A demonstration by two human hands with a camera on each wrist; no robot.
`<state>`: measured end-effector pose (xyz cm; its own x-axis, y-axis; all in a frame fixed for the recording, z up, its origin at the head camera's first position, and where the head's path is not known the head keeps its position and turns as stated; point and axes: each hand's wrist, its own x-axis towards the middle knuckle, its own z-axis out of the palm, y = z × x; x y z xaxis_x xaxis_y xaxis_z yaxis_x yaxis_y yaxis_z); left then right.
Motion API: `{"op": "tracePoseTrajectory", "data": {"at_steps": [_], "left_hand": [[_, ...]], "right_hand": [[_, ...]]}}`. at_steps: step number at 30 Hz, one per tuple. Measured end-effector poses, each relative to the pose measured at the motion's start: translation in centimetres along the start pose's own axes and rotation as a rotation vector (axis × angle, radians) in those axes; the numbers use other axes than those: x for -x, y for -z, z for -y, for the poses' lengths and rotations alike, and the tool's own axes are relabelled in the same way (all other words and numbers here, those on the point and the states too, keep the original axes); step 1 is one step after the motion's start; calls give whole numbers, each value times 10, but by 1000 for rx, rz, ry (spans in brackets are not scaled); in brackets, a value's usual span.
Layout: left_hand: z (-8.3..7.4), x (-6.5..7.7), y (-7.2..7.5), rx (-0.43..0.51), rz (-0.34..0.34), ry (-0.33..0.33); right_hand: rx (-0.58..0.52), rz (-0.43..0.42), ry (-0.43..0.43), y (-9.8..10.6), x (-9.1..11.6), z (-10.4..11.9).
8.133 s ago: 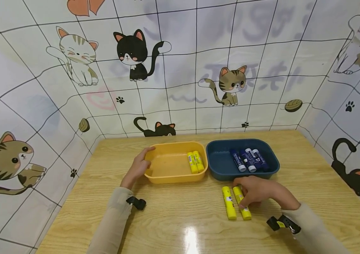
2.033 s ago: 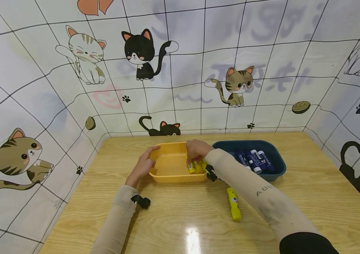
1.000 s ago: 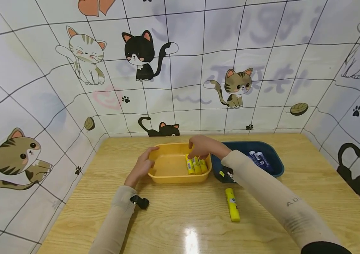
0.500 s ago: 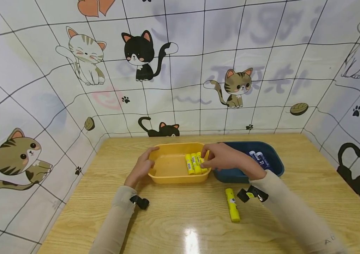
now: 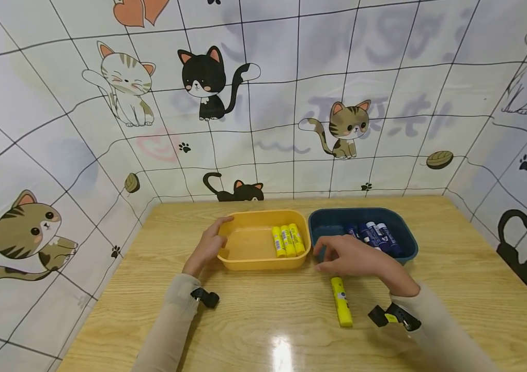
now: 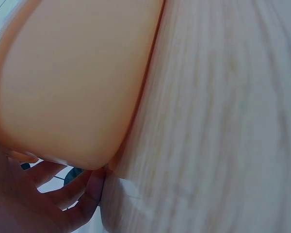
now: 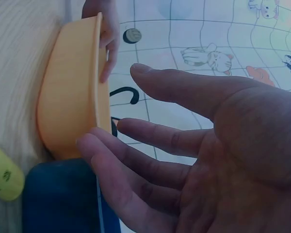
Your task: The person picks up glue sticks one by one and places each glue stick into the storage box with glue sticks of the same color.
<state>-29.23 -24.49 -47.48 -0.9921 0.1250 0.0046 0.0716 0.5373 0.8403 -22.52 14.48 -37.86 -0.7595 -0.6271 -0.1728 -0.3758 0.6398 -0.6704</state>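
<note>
My left hand [image 5: 208,245] holds the left end of a yellow plastic tray [image 5: 249,264], thumb over the rim and fingers against the outside, as the left wrist view [image 6: 43,194] shows. Three yellow glue sticks [image 5: 288,241] lie side by side at the tray's right end. My right hand [image 5: 352,256] is in the air over the front rim of a dark blue tray [image 5: 328,219], its fingers loosely bent and holding nothing. Just below it, a single yellow glue stick [image 5: 341,301] lies on the table. The right wrist view shows the right palm [image 7: 184,160] with fingers apart.
Several dark blue glue sticks [image 5: 384,237] with white ends lie in the blue tray, partly hidden by the right hand. Both trays stand side by side on a wooden table [image 5: 245,320]. A cat-patterned wall covering [image 5: 268,103] encloses the back and sides.
One of the two yellow glue sticks on the table went into the yellow tray in my right hand, which let go and moved back right. My left hand stays at the tray.
</note>
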Motion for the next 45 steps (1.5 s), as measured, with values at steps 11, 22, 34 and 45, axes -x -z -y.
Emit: {"op": "tracePoseTrajectory", "data": {"at_steps": [11,22,34,45], "left_hand": [[-1,1,0,-1,0,2],[2,1,1,-16,-2,-6],[2,-2,0,-20,-10,-10],[-2,0,0,-18,-2,-6]], "right_hand": [[58,47,-11,-9,18,-15],[178,7,-142,-23,31,-23],[158,113,-182,-26,27,-28],[93,166,-209,-28,24,-34]]}}
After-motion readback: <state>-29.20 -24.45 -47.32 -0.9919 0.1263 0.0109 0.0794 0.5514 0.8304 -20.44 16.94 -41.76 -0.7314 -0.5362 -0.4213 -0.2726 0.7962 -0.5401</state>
